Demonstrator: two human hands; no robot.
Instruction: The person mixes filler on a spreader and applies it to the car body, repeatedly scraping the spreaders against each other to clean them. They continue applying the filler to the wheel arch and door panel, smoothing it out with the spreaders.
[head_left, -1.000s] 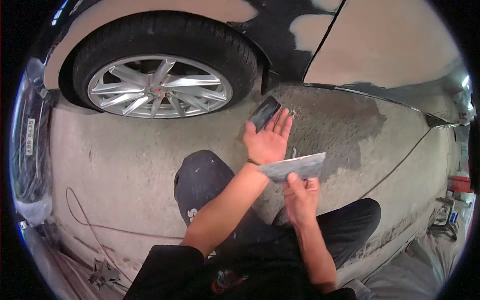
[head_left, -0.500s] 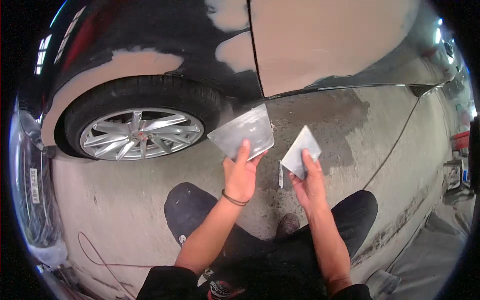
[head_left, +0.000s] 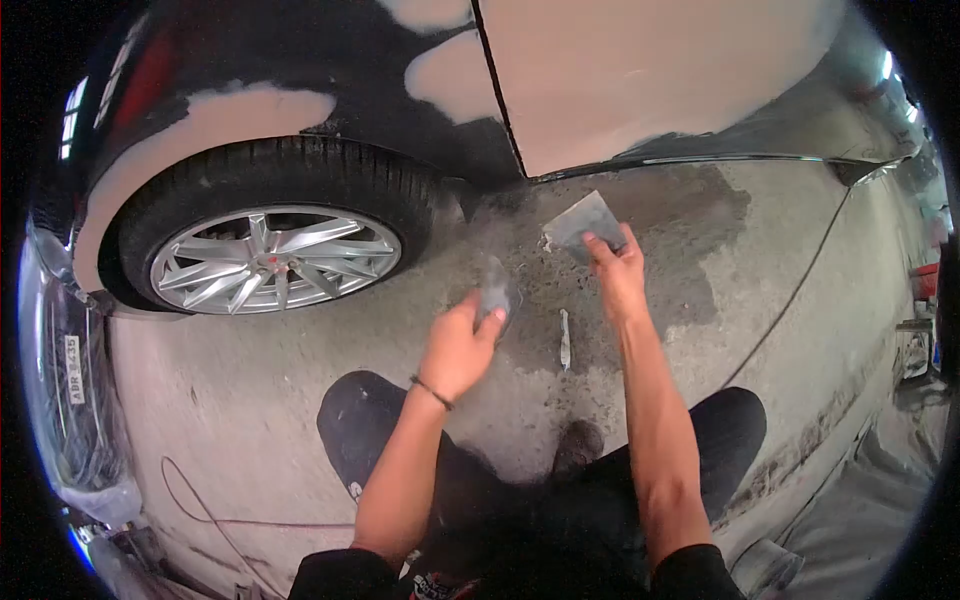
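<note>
My left hand (head_left: 458, 348) is closed on a larger flat grey mixing plate (head_left: 494, 287), which is tilted and smeared by motion. My right hand (head_left: 617, 272) grips a smaller grey putty spreader (head_left: 586, 221), with pale residue along its left edge. The two tools are apart, both over the floor in front of the car. Behind them, the dark car door (head_left: 650, 70) carries a wide patch of beige filler. More filler (head_left: 255, 112) lines the wheel arch.
A tyre with a silver rim (head_left: 280, 262) stands at left. A thin pale strip (head_left: 565, 340) lies on the concrete floor (head_left: 260, 400). A hose (head_left: 225, 521) runs across the lower left. Another car's front (head_left: 80, 400) is at far left, grey sheeting (head_left: 870, 510) at lower right.
My right hand has moved up and turned the spreader leftward. My left hand has dropped slightly left, and its plate has tipped from broad face to narrow view.
</note>
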